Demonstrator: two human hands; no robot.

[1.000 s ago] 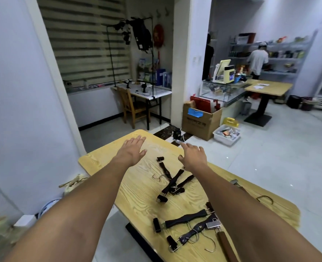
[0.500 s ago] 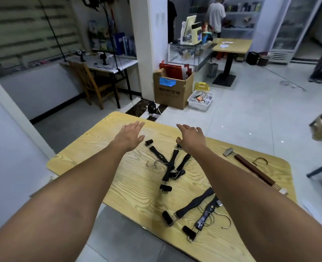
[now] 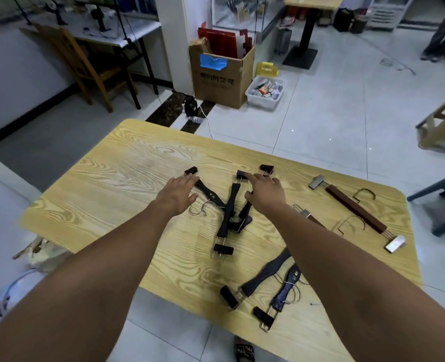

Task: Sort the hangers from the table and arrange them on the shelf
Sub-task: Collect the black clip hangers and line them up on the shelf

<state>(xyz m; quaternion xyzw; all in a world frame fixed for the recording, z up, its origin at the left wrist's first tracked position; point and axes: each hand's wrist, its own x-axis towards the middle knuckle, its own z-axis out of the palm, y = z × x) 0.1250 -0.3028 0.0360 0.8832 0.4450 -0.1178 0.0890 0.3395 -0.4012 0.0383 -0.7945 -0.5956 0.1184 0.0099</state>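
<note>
Several black clip hangers (image 3: pixel 229 210) lie crossed in a pile at the middle of the light wooden table (image 3: pixel 117 184). Two more black hangers (image 3: pixel 268 275) lie near the front edge. A brown wooden clip hanger (image 3: pixel 354 209) lies at the right, and a second brown one (image 3: pixel 313 218) is partly hidden under my right forearm. My left hand (image 3: pixel 178 192) hovers with straight fingers over the left hanger of the pile. My right hand (image 3: pixel 265 190) reaches over the pile's far clips, fingers extended. Neither hand holds anything.
Beyond the table stand a cardboard box (image 3: pixel 221 74), a white bin (image 3: pixel 265 94) and a wooden chair (image 3: pixel 85 66). A wooden rack (image 3: pixel 443 126) and a grey stool (image 3: pixel 443 202) are at the right. A sandal (image 3: pixel 243 350) shows below the table edge.
The view has tilted down towards the table. Both hands have come lower and nearer, from beyond the pile to right over the black hangers.
</note>
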